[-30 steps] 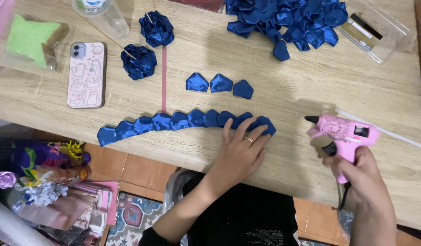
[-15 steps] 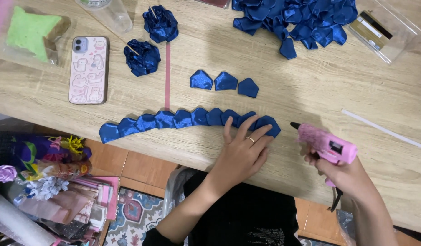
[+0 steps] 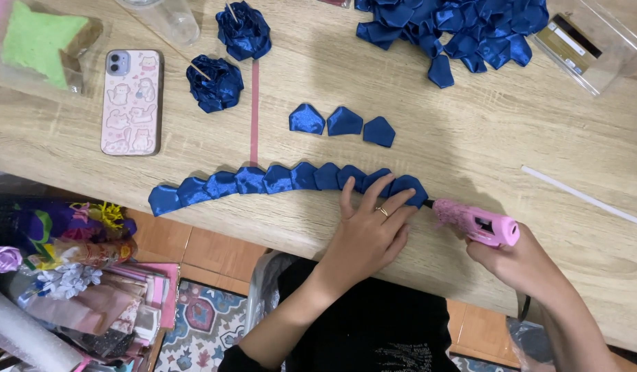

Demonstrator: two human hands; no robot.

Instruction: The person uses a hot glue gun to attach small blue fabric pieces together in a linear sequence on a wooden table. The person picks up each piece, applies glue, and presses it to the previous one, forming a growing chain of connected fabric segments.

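A curved strip of joined blue satin petals (image 3: 263, 180) lies along the near edge of the wooden table (image 3: 470, 145). My left hand (image 3: 370, 231) rests flat on the strip's right end, fingers spread, a ring on one finger. My right hand (image 3: 521, 265) grips a pink glue gun (image 3: 475, 222). Its dark nozzle points left and sits at the last petal by my left fingertips. Three loose blue petals (image 3: 341, 122) lie in a row just beyond the strip.
A pile of blue petals (image 3: 456, 27) sits at the far edge. Two blue satin flowers (image 3: 215, 83) lie left of a pink strip (image 3: 254, 110). A phone in a pink case (image 3: 131, 100), a green sponge (image 3: 36, 41), a clear box (image 3: 580, 45) and a white glue stick (image 3: 583, 196) are around.
My right hand has brought the glue gun down and left, from above the table to the strip's right end. My left hand stays pressed on the petals.
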